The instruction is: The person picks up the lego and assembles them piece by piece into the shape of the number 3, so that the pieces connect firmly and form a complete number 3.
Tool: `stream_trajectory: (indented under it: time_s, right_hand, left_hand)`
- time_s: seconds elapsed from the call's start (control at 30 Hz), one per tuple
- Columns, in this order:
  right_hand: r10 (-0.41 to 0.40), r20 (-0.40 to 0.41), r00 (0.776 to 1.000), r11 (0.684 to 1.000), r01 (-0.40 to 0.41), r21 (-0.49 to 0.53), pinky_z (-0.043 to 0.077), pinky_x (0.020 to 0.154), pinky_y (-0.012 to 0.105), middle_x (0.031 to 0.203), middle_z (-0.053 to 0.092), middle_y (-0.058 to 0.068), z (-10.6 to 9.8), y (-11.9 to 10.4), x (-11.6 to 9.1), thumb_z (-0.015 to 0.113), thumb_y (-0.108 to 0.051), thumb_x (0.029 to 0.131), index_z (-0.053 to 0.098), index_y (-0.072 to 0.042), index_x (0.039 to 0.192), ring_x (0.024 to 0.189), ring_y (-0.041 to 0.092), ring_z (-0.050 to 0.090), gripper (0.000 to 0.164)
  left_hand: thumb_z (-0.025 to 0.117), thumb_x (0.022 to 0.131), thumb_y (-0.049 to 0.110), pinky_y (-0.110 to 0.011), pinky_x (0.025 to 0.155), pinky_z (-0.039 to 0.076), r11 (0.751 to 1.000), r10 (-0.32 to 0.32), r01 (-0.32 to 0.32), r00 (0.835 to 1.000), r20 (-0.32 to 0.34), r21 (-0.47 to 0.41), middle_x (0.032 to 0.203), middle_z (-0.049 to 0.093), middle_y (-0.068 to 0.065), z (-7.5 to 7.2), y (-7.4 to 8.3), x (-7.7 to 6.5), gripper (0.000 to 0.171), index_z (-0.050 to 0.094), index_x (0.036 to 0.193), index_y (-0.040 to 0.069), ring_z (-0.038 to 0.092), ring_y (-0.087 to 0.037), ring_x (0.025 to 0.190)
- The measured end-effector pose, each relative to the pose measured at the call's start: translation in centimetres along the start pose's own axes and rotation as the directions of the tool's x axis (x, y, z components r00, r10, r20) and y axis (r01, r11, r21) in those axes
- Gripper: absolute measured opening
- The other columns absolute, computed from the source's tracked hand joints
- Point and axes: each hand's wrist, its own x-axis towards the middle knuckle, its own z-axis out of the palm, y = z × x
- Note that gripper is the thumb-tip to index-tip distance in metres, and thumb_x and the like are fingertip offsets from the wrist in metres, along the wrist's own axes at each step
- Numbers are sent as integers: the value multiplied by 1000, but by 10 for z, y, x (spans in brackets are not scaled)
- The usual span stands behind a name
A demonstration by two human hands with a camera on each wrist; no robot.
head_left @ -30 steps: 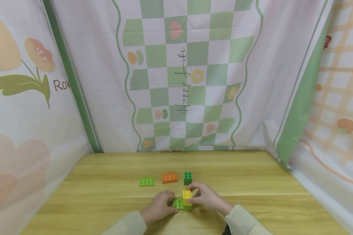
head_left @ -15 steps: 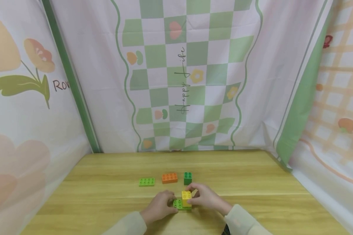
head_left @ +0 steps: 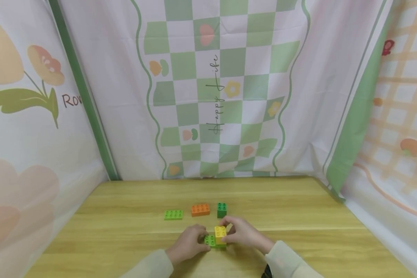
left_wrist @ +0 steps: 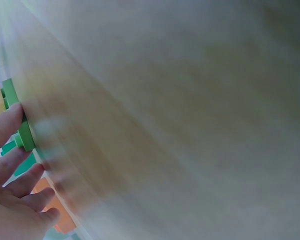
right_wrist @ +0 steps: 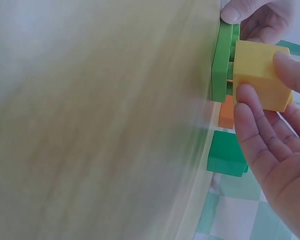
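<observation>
Between the thumb and fingers of my left hand [head_left: 189, 244] is a thin light green building brick [head_left: 210, 241], held by its left end, flat at the table. My right hand [head_left: 244, 233] pinches a yellow building brick [head_left: 220, 234] over the right half of that green one. Seen from the right wrist, the yellow brick [right_wrist: 260, 72] sits right at the studs of the green brick [right_wrist: 221, 65], and the studs still show between them. The left wrist view has the left thumb on the near side of the green brick [left_wrist: 25, 132].
Behind the hands stand a thin light green brick [head_left: 173, 215], an orange brick [head_left: 200, 210] and a dark green brick [head_left: 221, 210] in a loose row on the wooden table [head_left: 281, 200]. A patterned curtain [head_left: 226, 116] hangs at the table's far edge.
The yellow brick has shifted slightly left and down over the light green brick, with the right fingers still around it. The left hand stays in place.
</observation>
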Motion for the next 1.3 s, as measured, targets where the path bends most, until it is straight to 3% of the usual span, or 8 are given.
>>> stream_trajectory:
  time_s: [0.63, 1.3]
  right_hand:
    - [13, 35, 999, 999, -12, -32, 52, 64, 27, 96, 55, 3, -4, -4, 3, 74, -6, 74, 58, -8, 96, 75, 21, 60, 27]
    - [19, 41, 999, 999, -17, -37, 52, 63, 27, 92, 59, 2, -3, -2, 3, 73, -4, 74, 57, -7, 95, 74, 20, 60, 26]
  left_hand:
    - [78, 71, 26, -44, 89, 45, 1000, -5, 5, 1000, -6, -4, 112, 61, -15, 1, -1, -1, 34, 68, 96, 5, 56, -30, 101]
    - [79, 70, 26, -40, 85, 47, 1000, 6, -6, 1000, -8, 14, 107, 62, -10, 1, -1, 0, 33, 69, 95, 7, 57, -25, 95]
